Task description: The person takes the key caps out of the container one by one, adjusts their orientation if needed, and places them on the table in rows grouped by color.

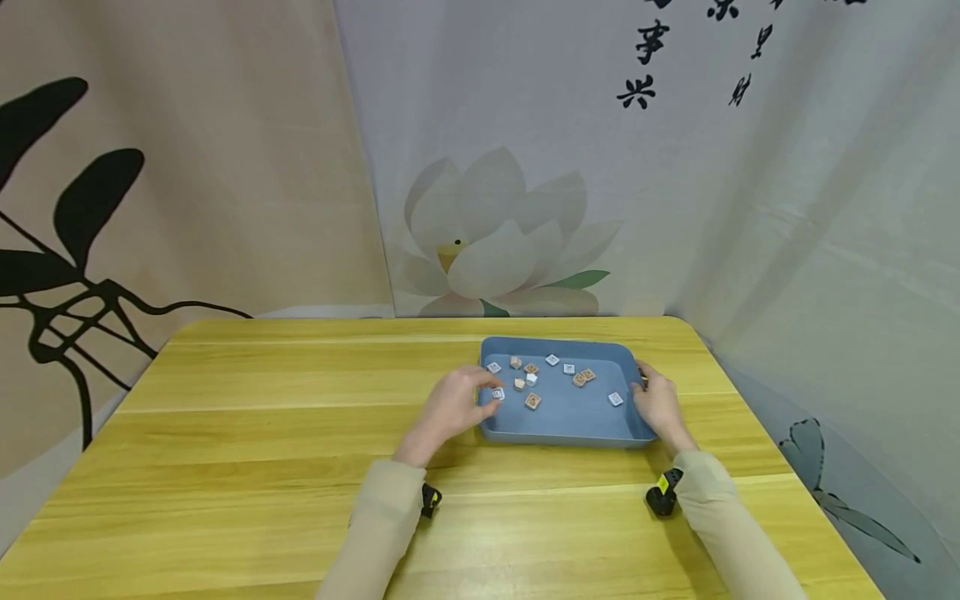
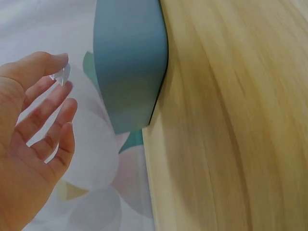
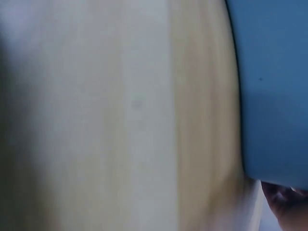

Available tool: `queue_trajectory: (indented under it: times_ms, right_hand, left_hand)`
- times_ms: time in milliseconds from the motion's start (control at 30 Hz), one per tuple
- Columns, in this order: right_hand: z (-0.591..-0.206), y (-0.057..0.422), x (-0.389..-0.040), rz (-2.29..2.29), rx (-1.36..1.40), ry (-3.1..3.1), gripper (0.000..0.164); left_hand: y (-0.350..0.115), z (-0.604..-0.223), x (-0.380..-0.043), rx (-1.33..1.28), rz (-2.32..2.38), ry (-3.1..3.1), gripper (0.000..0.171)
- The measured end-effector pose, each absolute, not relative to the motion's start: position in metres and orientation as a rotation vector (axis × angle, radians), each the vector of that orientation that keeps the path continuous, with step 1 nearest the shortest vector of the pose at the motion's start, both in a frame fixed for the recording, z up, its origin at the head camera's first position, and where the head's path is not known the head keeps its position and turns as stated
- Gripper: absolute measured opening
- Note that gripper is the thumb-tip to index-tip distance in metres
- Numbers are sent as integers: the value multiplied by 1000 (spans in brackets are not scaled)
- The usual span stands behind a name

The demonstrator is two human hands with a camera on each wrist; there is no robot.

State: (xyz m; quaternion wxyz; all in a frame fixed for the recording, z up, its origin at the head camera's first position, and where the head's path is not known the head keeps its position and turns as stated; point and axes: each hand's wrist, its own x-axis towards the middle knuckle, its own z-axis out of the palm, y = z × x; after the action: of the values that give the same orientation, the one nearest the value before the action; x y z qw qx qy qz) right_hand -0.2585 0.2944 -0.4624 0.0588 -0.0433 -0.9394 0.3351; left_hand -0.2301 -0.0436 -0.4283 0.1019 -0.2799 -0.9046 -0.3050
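Note:
A blue rectangular tray (image 1: 570, 421) lies on the wooden table, with several small white and tan tile-like blocks scattered inside. Over the tray's left end, my left hand (image 1: 453, 404) pinches a small white block (image 1: 498, 394) between thumb and fingertips. In the left wrist view that block (image 2: 61, 74) looks pale and partly covered by the thumb of the left hand (image 2: 36, 115). At the tray's right end, my right hand (image 1: 658, 400) grips the rim. Only a dark bit of the right hand (image 3: 288, 211) shows below the tray (image 3: 274, 96) in the right wrist view.
The yellow wooden table (image 1: 262, 467) extends left and in front of the tray. A printed curtain (image 1: 510, 100) hangs behind the table's far edge. One tan block (image 1: 532, 401) and one white block (image 1: 615, 399) lie nearer the tray's front.

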Motion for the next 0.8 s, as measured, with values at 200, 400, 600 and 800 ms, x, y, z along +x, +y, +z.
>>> queue_trajectory:
  times_ms: [200, 400, 600, 800]
  right_hand:
    - [-462, 294, -258, 911, -119, -2868, 47]
    - [-462, 291, -259, 844, -110, -2909, 48]
    - [-461, 291, -258, 863, -112, -2900, 48]
    - [-462, 292, -258, 861, -115, -2899, 48]
  left_hand:
    - [-55, -428, -228, -764, -924, -2652, 26]
    - [-63, -430, -228, -729, -957, -2623, 24]
    - [-72, -431, -228, -683, -1047, -2607, 20]
    - [-88, -435, -231, -631, -1185, -2668, 25]
